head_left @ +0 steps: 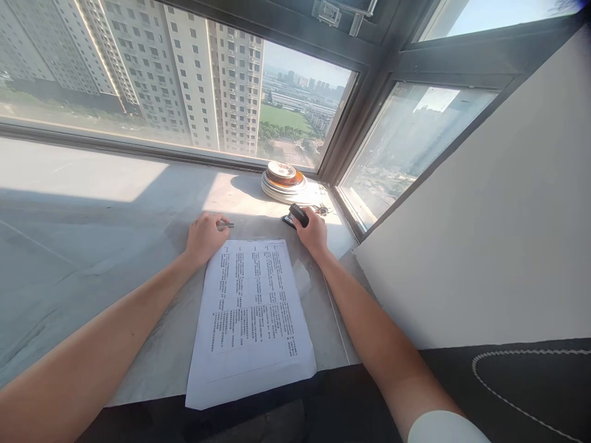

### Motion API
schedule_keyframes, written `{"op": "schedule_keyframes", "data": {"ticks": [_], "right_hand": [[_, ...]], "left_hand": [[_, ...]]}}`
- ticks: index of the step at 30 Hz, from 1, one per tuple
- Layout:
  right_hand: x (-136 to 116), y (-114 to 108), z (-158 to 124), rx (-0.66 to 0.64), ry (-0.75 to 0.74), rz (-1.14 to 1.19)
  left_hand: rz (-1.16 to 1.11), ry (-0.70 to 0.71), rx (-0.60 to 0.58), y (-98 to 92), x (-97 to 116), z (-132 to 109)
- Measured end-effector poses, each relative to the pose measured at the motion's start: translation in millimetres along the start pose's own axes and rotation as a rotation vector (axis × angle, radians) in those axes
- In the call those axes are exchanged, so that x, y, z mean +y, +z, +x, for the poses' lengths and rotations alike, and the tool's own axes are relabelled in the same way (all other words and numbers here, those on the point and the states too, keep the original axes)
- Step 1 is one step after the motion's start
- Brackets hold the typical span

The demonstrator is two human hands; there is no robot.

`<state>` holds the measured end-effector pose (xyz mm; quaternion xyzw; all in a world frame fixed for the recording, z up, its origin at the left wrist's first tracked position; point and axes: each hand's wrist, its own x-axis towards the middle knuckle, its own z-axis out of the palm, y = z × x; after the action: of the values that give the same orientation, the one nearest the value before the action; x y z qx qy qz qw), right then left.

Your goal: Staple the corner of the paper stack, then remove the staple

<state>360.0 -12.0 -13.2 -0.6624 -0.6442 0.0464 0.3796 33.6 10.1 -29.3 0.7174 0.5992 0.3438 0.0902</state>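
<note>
A black stapler (298, 215) rests on the stone sill, and my right hand (314, 234) is closed around its near right end. To the left, my left hand (205, 236) pinches a small grey strip (225, 225), apparently staples; part of it is hidden by the fingers. Between my forearms lies a stack of printed paper (253, 295), its text turned sideways to me. The far edge of the paper is just nearer than both hands, and its near edge hangs over the sill's front.
Stacked plates or lids (282, 181) stand in the window corner behind the stapler, with a small bunch of keys or metal bits (322, 210) beside them. Window frames (341, 135) bound the sill (92, 246) at the back and right. A white wall (480, 215) rises at right.
</note>
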Motion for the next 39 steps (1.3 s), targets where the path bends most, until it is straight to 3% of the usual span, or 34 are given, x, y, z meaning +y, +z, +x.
{"op": "schedule_keyframes", "data": {"ticks": [12,30,39], "right_hand": [[1.6,2.0,0.4,0.004,0.006,-0.009],[0.6,0.7,0.1,-0.008,-0.047,0.032],[-12.4,-3.9,-6.8,0.071,-0.066,0.100]], "left_hand": [[-0.031,0.014,-0.056,-3.2,3.8,2.4],[-0.017,-0.032,-0.020,-4.3,4.2,2.5],[-0.088,0.047,-0.019,-5.0,9.1,6.5]]}}
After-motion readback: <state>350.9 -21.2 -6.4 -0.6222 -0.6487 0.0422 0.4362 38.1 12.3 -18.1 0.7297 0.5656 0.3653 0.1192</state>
